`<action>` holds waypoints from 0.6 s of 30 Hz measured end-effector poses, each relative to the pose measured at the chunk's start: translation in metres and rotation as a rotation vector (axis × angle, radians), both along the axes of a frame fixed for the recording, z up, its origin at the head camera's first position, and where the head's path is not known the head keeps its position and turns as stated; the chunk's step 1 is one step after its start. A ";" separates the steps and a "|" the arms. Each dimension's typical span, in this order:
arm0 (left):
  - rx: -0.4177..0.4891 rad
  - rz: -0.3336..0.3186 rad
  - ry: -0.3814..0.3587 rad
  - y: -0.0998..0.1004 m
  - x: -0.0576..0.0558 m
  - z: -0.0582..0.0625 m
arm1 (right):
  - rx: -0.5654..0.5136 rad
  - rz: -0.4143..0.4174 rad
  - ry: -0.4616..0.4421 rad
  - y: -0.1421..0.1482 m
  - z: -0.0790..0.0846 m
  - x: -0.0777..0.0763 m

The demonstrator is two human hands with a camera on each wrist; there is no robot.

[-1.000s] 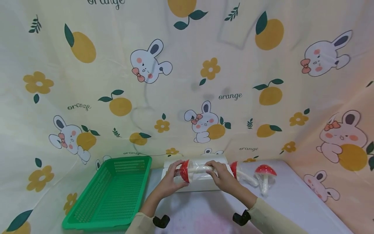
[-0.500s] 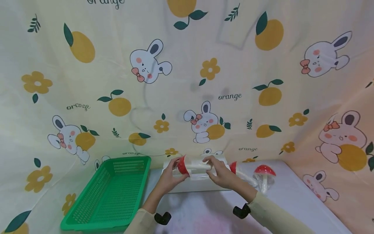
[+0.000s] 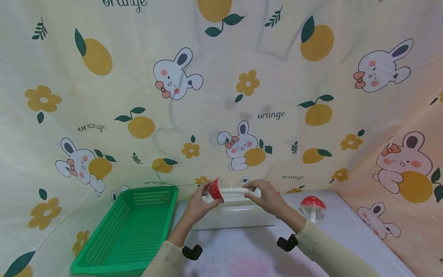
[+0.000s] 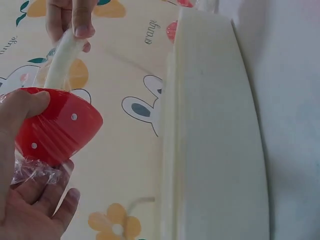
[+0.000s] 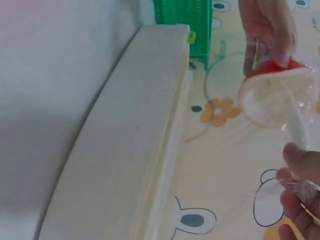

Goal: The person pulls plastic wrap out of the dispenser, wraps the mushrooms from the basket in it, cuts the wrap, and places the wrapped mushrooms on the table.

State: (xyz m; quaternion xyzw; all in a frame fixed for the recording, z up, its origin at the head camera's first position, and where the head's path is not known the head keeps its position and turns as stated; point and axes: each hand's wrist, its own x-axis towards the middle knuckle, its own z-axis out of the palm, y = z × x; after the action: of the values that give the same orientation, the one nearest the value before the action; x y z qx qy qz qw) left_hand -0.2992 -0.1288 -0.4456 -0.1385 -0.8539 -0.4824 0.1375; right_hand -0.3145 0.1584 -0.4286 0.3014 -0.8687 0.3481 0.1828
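Observation:
Both hands hold a toy mushroom [image 3: 232, 189] sideways over a long white box-shaped unit [image 3: 235, 220]. Its red cap [image 4: 65, 125] with white dots points left, and clear plastic film wraps it. My left hand [image 3: 198, 204] grips the cap, thumb on its red side in the left wrist view. With thumb and fingers my right hand [image 3: 266, 196] pinches the end of the white stem [image 5: 299, 125], where the film bunches up. The cap's pale underside faces the right wrist camera.
A green plastic basket [image 3: 171, 219] stands on the left of the table. At the right lies another film-wrapped red mushroom [image 3: 313, 206]. A patterned cloth [image 3: 214, 107] with rabbits and oranges hangs behind the table.
Both hands have raised the mushroom up off the white unit, cap and stem together. More of the unit's top now shows beneath it.

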 end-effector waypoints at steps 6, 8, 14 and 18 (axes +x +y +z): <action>0.018 0.000 0.021 0.002 -0.002 0.011 | -0.029 -0.037 0.054 -0.001 0.004 -0.005; 0.018 0.007 0.019 0.003 -0.003 0.014 | -0.037 -0.038 0.062 -0.001 0.007 -0.007; 0.002 0.026 0.015 0.005 -0.005 0.022 | -0.044 -0.047 0.071 -0.002 0.016 -0.009; 0.006 0.017 0.017 0.003 -0.007 0.025 | -0.039 -0.059 0.069 -0.003 0.022 -0.010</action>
State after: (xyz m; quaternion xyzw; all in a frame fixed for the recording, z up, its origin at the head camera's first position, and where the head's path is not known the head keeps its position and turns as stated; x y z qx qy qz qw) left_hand -0.3064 -0.1258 -0.4203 -0.1348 -0.8524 -0.4827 0.1494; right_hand -0.3250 0.1558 -0.4071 0.2841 -0.8633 0.3487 0.2288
